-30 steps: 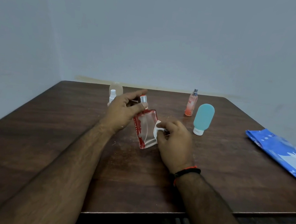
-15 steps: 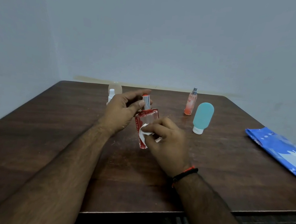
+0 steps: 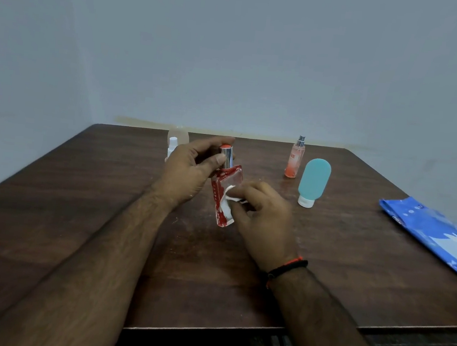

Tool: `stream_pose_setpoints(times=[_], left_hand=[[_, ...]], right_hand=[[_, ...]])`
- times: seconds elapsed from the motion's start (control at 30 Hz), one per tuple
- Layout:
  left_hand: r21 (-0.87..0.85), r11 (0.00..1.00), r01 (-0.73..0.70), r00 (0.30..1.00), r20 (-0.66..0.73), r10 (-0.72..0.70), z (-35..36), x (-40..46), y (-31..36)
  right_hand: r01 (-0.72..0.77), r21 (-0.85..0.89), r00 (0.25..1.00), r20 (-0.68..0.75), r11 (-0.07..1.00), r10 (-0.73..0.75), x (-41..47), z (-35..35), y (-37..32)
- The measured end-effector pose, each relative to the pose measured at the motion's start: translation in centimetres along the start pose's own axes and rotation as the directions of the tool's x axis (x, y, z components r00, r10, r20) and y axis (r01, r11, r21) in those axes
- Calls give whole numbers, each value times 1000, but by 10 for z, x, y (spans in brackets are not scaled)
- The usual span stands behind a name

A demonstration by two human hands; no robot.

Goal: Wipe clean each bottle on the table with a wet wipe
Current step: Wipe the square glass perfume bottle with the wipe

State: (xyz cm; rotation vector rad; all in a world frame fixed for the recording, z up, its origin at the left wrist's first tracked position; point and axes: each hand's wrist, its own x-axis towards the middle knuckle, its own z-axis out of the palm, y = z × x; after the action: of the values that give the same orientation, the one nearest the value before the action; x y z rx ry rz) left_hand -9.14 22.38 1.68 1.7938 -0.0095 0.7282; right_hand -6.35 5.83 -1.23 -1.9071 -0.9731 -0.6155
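Observation:
A clear rectangular perfume bottle [image 3: 227, 185] with red edges and a silver-and-red cap is held above the middle of the table. My left hand [image 3: 191, 169] grips it near the neck and cap. My right hand [image 3: 262, 218] presses a small white wet wipe [image 3: 229, 198] against the bottle's front face. An orange spray bottle [image 3: 295, 158] and a teal squeeze bottle [image 3: 313, 181] standing on its white cap are at the back right. A pale translucent bottle with a white cap [image 3: 175, 140] stands at the back left, partly hidden by my left hand.
A blue pack of wet wipes [image 3: 435, 236] lies at the right edge of the dark wooden table [image 3: 76, 213]. Grey walls close the table in behind and to the left. The table's front edge runs just under my forearms.
The bottle has been turned more upright and lifted slightly. My right hand with the wipe has slid from the bottle's right side onto its front face, toward the lower left.

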Motion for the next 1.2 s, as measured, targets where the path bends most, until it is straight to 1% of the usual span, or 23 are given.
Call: stream_pose_setpoints(times=[0.07, 0.17, 0.23, 0.3, 0.4, 0.47, 0.57, 0.63, 0.73, 0.8, 0.87, 0.93, 1.07, 1.13, 1.2], left_hand=[[18, 1000, -18, 1000, -15, 19, 2, 0, 0], [84, 995, -50, 998, -40, 54, 5, 0, -2], [118, 991, -68, 996, -42, 74, 6, 2, -3], [110, 991, -73, 996, -37, 77, 6, 3, -6], [95, 991, -94, 995, -33, 97, 6, 4, -9], [73, 991, -111, 993, -29, 113, 7, 4, -10], [79, 990, -119, 992, -29, 122, 9, 5, -12], [104, 986, -129, 990, -43, 134, 9, 6, -12], [98, 986, -134, 988, -67, 141, 5, 9, -14], [64, 990, -126, 989, -67, 130, 4, 9, -14], [56, 991, -122, 990, -64, 126, 4, 9, -15], [60, 991, -117, 991, -61, 121, 5, 10, -16], [40, 994, -99, 994, -42, 101, 7, 9, -17], [22, 995, -97, 995, -37, 97, 9, 9, -17], [23, 995, -101, 994, -41, 102, 11, 9, -17]], right_hand=[[-20, 5, 999, -41, 1000, 20, 1, 0, 2], [-93, 5, 990, -110, 996, 93, 2, -1, 7], [-95, 20, 983, -153, 995, 97, 2, -2, 8], [-31, 41, 983, -180, 999, 38, 2, -2, 6], [111, 76, 971, -221, 991, -92, 1, -1, 4], [143, 83, 967, -225, 986, -121, 1, -1, 4], [111, 33, 977, -185, 993, -103, 0, -1, 4], [46, -35, 990, -131, 998, -51, -2, 0, 4], [-117, -169, 993, -2, 979, 118, -2, 3, 7], [-218, -234, 964, 98, 947, 246, -1, 2, 9], [-244, -260, 952, 122, 934, 282, 0, 2, 10], [-216, -229, 969, 67, 949, 237, 0, 2, 8], [-127, -91, 988, -104, 988, 118, 0, 0, 5], [-106, -57, 983, -156, 993, 96, 1, -1, 5], [-121, -46, 977, -181, 992, 111, 1, -1, 6]])
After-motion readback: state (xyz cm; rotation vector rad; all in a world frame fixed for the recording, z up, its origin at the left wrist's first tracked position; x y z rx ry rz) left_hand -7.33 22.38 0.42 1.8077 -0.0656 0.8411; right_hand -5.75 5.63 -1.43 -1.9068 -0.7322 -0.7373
